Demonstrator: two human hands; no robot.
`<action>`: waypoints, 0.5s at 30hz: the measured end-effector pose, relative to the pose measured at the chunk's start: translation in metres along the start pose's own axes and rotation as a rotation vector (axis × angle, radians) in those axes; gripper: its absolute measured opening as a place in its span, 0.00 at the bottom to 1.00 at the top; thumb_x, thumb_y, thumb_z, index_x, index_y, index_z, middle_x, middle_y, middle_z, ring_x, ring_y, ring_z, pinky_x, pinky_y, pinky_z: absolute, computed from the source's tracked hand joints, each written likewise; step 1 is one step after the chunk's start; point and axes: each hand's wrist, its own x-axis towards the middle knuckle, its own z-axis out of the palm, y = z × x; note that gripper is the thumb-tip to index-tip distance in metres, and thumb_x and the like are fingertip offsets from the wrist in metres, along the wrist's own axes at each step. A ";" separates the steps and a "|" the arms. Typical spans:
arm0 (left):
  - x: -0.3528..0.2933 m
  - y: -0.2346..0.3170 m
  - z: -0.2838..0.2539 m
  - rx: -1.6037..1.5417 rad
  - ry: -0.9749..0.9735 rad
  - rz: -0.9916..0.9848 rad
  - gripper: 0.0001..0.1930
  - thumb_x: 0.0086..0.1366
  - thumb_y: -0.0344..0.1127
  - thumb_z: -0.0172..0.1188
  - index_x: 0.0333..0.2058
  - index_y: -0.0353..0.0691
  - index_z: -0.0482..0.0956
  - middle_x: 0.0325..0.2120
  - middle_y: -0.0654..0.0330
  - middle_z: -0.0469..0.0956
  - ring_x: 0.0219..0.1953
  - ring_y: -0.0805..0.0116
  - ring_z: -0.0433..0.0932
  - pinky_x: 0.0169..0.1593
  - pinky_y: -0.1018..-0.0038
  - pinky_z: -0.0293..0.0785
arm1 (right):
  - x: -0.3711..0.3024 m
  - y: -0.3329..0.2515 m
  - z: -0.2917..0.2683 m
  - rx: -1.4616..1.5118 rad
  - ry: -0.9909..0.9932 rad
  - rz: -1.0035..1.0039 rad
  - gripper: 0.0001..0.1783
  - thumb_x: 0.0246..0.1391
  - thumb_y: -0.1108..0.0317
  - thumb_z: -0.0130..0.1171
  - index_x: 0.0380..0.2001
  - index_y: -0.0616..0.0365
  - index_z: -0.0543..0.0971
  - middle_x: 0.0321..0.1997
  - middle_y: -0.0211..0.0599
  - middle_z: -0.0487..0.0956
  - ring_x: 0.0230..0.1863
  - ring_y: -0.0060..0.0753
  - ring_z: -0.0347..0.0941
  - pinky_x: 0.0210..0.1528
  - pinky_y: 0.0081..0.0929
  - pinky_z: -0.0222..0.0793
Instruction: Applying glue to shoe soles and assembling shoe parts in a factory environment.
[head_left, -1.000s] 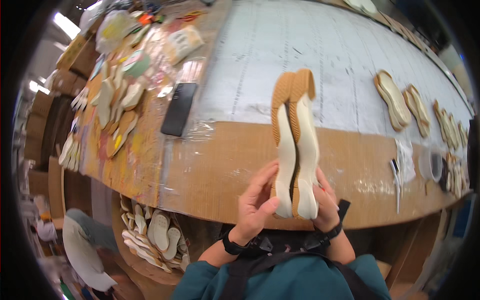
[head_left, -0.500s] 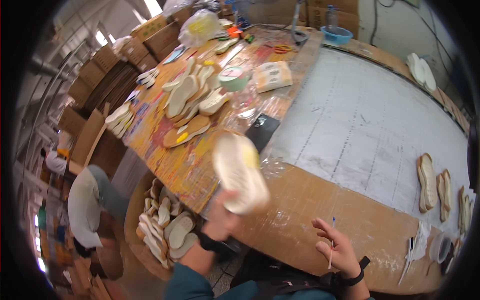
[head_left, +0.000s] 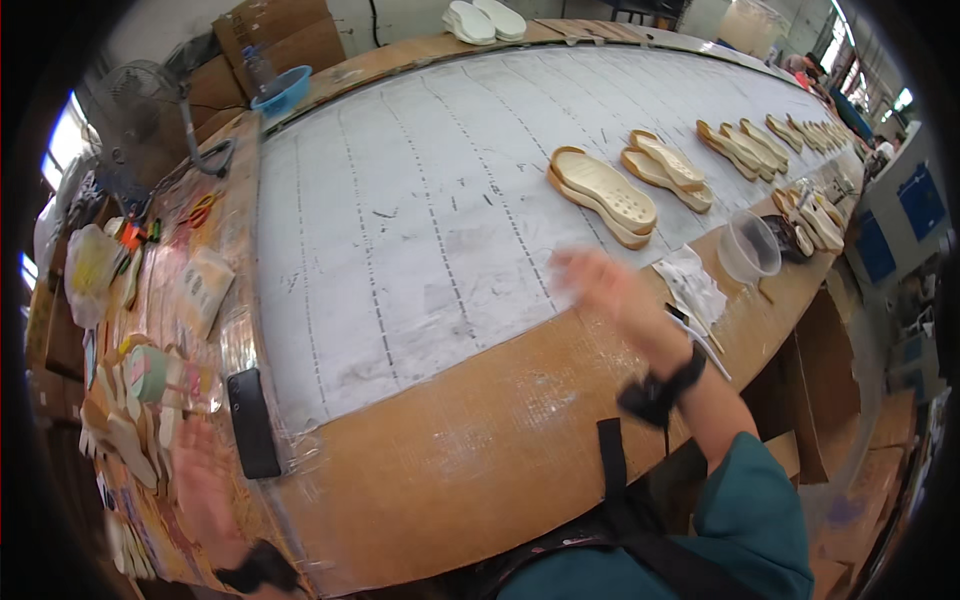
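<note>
My left hand (head_left: 205, 480), smeared by motion, is at the left over the paint-stained work table. Its fingers look stretched out, with nothing visible in them. Right beside it lies a black phone (head_left: 254, 424), and a heap of shoe soles (head_left: 125, 430) is just left of it. My right hand (head_left: 610, 290) hangs over the near edge of the white sheet (head_left: 430, 230), its fingers too blurred to tell whether they hold the thin pen. Nearest to that hand is a cream shoe sole with a tan rim (head_left: 603, 197), lying on the sheet.
More soles (head_left: 665, 170) run in a row toward the far right. A clear plastic cup (head_left: 748, 246) and crumpled white tissue (head_left: 690, 285) lie right of my right hand. At the far left stand a fan (head_left: 140, 120) and a blue basin (head_left: 283, 92) with a bottle.
The view has swung right. The cream sole that was in my left hand no longer shows there. My right hand has moved forward over the sheet; the pen in it cannot be made out now.
</note>
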 end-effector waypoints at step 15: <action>-0.088 -0.105 0.135 -0.127 -0.104 -0.306 0.15 0.58 0.30 0.49 0.45 0.35 0.65 0.43 0.56 0.69 0.45 0.67 0.68 0.43 0.72 0.66 | 0.102 0.071 -0.085 0.353 0.459 0.515 0.19 0.45 0.68 0.53 0.43 0.54 0.66 0.39 0.36 0.70 0.36 0.33 0.68 0.35 0.31 0.64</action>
